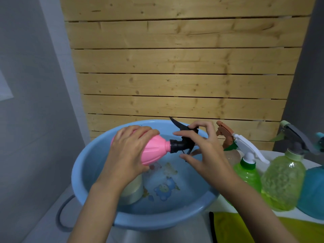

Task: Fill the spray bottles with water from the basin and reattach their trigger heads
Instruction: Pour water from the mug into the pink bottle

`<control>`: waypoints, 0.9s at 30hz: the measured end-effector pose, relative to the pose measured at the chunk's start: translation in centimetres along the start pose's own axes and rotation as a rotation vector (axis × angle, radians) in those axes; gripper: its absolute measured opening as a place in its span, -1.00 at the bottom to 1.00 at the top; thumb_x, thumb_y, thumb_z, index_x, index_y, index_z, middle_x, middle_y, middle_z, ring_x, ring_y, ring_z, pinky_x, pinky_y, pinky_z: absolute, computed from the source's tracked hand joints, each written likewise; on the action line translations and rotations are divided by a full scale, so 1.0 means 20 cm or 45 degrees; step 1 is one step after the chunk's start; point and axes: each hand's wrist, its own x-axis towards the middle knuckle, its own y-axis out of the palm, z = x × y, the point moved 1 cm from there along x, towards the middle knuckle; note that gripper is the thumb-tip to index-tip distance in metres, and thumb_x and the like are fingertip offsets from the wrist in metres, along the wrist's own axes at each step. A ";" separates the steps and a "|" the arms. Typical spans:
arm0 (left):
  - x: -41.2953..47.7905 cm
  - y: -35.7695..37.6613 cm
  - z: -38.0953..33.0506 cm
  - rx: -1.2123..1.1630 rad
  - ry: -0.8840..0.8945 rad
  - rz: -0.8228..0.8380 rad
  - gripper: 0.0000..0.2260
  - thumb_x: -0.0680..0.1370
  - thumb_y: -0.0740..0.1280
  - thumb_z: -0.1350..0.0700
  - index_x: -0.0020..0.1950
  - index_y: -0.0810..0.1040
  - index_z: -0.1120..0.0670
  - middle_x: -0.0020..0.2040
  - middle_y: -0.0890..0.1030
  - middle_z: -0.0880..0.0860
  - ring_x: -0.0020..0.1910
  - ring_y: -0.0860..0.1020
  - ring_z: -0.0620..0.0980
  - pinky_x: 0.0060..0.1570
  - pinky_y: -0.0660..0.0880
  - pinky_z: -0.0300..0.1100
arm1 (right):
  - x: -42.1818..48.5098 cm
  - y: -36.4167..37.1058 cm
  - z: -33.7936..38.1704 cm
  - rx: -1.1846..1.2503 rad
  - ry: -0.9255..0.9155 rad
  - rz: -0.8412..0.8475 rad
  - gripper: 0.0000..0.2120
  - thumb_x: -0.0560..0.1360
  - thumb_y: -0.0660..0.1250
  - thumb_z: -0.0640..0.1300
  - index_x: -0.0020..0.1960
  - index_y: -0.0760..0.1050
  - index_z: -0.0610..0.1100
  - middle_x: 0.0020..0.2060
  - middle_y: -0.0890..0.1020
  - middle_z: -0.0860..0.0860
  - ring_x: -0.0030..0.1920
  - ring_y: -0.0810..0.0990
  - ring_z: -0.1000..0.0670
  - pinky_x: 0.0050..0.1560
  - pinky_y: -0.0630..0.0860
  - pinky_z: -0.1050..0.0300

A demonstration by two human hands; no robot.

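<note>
Two hands: L (129, 148) grips bottle (156, 149), R (206, 151) pinches head (182, 143).

No text, label, brand, number or sign legible anywhere in view. Only printed mark: cartoon print (164, 189) in blue and yellow on the bottom of the basin (87, 162), seen through water, no letters readable on it. Spray bottles (282, 181) at the right: no readable marking.
</note>
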 end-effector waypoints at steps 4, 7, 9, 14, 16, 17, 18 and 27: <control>0.00 0.00 0.00 -0.035 -0.020 0.004 -0.20 0.01 0.61 0.03 0.24 0.50 -0.04 0.15 0.57 -0.07 0.11 0.49 0.05 0.10 0.31 -0.09 | -0.01 0.01 0.01 -0.225 0.001 -0.029 -0.43 0.39 0.45 -0.30 0.28 0.46 0.17 0.11 0.10 0.17 -0.25 0.48 0.20 -0.12 0.51 0.26; 0.00 0.00 0.00 -0.058 -0.028 -0.004 -0.21 0.01 0.59 0.02 0.23 0.49 -0.07 0.15 0.56 -0.09 0.11 0.48 0.04 0.10 0.32 -0.10 | -0.01 0.00 0.01 -0.246 0.020 -0.067 -0.60 0.39 0.42 -0.30 0.14 0.54 0.08 0.18 0.13 0.11 -0.27 0.48 0.19 -0.16 0.53 0.17; 0.00 0.01 0.01 -0.065 -0.017 -0.006 -0.21 0.00 0.58 0.02 0.23 0.48 -0.07 0.14 0.55 -0.09 0.10 0.48 0.04 0.09 0.27 -0.14 | -0.01 0.00 0.01 -0.251 0.051 -0.077 -0.65 0.38 0.41 -0.30 0.07 0.55 0.06 0.22 0.14 0.09 -0.27 0.46 0.20 -0.20 0.49 0.18; 0.00 0.01 0.01 -0.087 -0.020 0.015 -0.20 0.00 0.60 0.02 0.24 0.49 -0.07 0.15 0.56 -0.09 0.12 0.50 0.04 0.11 0.34 -0.09 | -0.02 -0.01 -0.02 -0.248 0.118 -0.116 -0.69 0.32 0.54 -0.20 0.01 0.57 0.01 0.23 0.12 0.14 -0.20 0.44 0.13 -0.11 0.43 0.19; 0.00 0.01 0.01 -0.096 -0.021 0.027 -0.19 0.00 0.60 0.02 0.24 0.49 -0.06 0.15 0.56 -0.08 0.11 0.50 0.05 0.11 0.36 -0.07 | -0.03 -0.02 -0.02 -0.241 0.126 -0.143 -0.65 0.26 0.60 -0.13 -0.02 0.56 -0.02 0.23 0.14 0.13 -0.11 0.42 0.19 -0.05 0.47 0.17; 0.00 0.01 0.01 -0.104 -0.021 0.030 -0.19 -0.01 0.60 0.02 0.24 0.49 -0.06 0.15 0.56 -0.08 0.11 0.50 0.05 0.10 0.36 -0.07 | -0.03 -0.03 -0.03 -0.244 0.119 -0.167 -0.64 0.24 0.61 -0.09 -0.04 0.56 -0.03 0.24 0.15 0.11 -0.07 0.41 0.25 -0.08 0.45 0.21; 0.00 0.01 0.01 -0.112 -0.023 0.031 -0.19 0.00 0.60 0.02 0.24 0.49 -0.06 0.15 0.56 -0.08 0.11 0.50 0.04 0.10 0.36 -0.08 | -0.04 -0.04 -0.03 -0.239 0.111 -0.187 -0.64 0.24 0.62 -0.05 -0.05 0.55 -0.03 0.23 0.17 0.09 0.00 0.39 0.34 -0.11 0.42 0.28; -0.01 0.01 0.01 -0.141 -0.011 0.020 -0.22 0.04 0.58 0.02 0.25 0.48 -0.07 0.15 0.56 -0.08 0.12 0.50 0.04 0.07 0.36 -0.07 | -0.09 -0.09 -0.06 -0.321 0.096 -0.204 -0.73 0.36 0.51 -0.01 -0.03 0.49 -0.03 0.23 0.26 0.05 0.18 0.44 -0.08 -0.05 0.56 -0.05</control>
